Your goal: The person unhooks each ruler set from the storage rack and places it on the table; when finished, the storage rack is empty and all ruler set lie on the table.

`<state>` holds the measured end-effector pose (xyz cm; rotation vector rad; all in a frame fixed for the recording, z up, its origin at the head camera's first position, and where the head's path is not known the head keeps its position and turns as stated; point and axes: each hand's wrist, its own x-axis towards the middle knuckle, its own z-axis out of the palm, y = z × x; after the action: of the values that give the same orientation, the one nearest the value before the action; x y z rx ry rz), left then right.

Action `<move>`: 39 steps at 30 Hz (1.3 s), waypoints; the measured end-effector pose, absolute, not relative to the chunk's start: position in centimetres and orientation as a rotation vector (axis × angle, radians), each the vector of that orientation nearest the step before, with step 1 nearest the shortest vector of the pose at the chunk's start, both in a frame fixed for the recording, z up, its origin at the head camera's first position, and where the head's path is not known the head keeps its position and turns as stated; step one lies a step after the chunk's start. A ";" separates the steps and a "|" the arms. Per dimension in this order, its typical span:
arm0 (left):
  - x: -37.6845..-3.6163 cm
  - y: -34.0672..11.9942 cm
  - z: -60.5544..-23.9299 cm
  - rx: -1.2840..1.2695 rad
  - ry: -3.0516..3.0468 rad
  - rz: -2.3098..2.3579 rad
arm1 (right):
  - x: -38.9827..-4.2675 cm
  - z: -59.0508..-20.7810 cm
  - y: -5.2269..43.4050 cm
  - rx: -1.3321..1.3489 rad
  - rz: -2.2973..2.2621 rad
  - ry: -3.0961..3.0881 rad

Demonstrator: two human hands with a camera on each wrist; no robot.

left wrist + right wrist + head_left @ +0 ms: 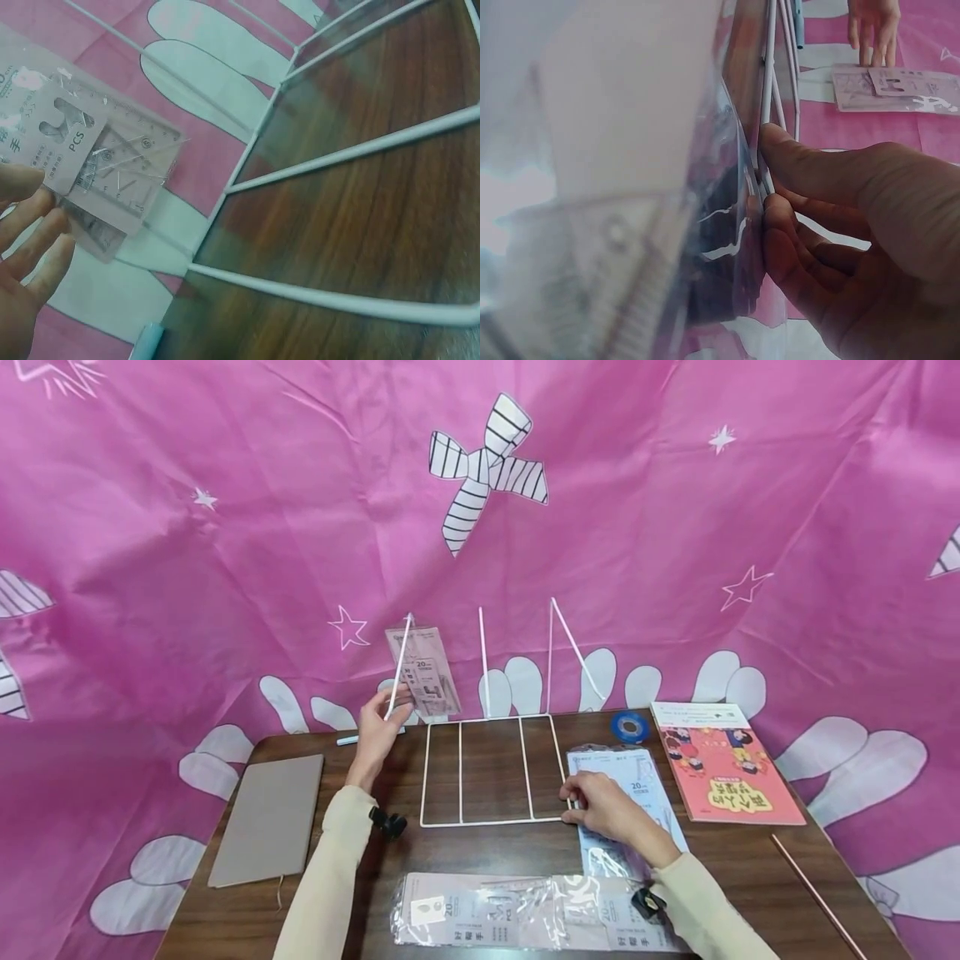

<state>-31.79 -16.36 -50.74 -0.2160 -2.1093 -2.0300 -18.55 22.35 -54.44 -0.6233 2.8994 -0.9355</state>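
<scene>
A white wire rack lies on the dark wooden table, its three wire uprights standing at the far edge. My right hand pinches the rack's near right corner, thumb and curled fingers on the wire, and rests over a pale blue plastic packet. My left hand is at the left upright with straight fingers touching a pink packet that leans against the wire. That pink packet is printed "PCS". In the right wrist view, the left hand hovers by the packet.
A grey notebook lies at the left, and a pen behind it. A blue tape roll and a red booklet lie at the right, with a thin rod near the right edge. More packets lie at the front. Pink cloth hangs behind.
</scene>
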 end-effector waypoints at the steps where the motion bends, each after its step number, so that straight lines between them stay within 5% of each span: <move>1: -31.9 -16.2 -50.6 -0.222 -2.094 -2.036 | -18.5 -54.4 22.3 -0.619 -0.939 2.894; 22: -32.8 -13.8 -49.6 -0.212 -2.008 -2.073 | -18.8 -54.4 22.3 -0.609 -0.904 2.893; 39: -28.6 -15.6 -49.6 -0.356 -2.033 -2.116 | -18.6 -54.3 22.2 -0.619 -0.914 2.896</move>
<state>-28.64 -15.64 -49.58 -0.3558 -2.0327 -2.1160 -18.63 22.23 -54.28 -0.6195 2.8955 -0.9137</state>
